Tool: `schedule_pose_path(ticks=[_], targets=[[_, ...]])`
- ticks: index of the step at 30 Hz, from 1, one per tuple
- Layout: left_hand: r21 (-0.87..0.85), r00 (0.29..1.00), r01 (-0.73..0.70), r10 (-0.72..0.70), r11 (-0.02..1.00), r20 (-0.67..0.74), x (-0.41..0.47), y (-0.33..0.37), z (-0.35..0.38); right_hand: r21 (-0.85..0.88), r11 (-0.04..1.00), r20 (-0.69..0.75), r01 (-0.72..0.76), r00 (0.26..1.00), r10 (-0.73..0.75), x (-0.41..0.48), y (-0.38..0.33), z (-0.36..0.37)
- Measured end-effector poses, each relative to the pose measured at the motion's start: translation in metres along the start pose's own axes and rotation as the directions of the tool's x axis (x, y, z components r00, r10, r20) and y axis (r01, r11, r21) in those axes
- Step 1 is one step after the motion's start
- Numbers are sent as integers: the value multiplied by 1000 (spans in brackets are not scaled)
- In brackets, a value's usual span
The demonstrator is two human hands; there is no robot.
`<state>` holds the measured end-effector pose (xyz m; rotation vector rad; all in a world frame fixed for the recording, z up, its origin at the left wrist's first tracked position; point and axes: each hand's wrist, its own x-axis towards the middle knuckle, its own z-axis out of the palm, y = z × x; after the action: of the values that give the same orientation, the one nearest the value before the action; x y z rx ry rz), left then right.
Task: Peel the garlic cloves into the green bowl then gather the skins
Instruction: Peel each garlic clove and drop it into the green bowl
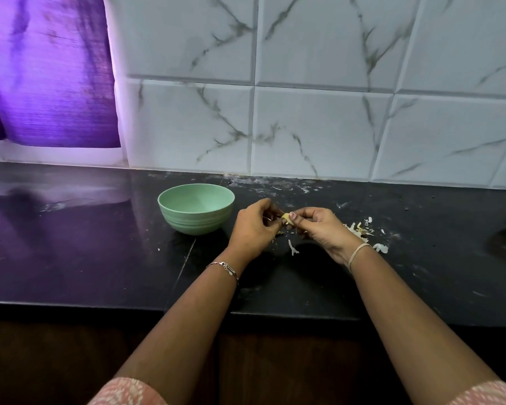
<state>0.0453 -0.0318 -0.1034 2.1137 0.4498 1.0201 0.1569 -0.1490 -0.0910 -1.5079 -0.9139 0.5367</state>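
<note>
Just right of the green bowl (196,207), above the worktop (100,244), both hands pinch one garlic clove (287,218): left hand (253,226) nearer the bowl (skins (360,229) lie beyond the right hand (322,226)).

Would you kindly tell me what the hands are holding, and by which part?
A garlic clove, pinched at its two ends: the left hand grips the left end, the right hand the right end.

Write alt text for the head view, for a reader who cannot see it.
A left hand and a right hand pinch a garlic clove between them over a black counter, beside a green bowl. Papery skins lie scattered to the right.
</note>
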Motion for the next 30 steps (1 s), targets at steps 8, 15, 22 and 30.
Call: schedule_pose_path(ticks=[8, 15, 22, 30], targets=[[226, 988, 39, -71, 973, 136, -4, -6, -5, -100, 995, -15, 13, 1000, -15, -2, -5, -17], [455, 975, -25, -78, 890, 208, -7, -7, -5, -541, 838, 127, -63, 980, 156, 4, -17, -28], [450, 984, -54, -29, 891, 176, -6, -9, -5, -721, 693, 257, -15, 923, 287, 14, -39, -33], [411, 994, -35, -11, 911, 109, -5, -8, -5, -868, 481, 279, 125, 923, 265, 18, -57, -24]])
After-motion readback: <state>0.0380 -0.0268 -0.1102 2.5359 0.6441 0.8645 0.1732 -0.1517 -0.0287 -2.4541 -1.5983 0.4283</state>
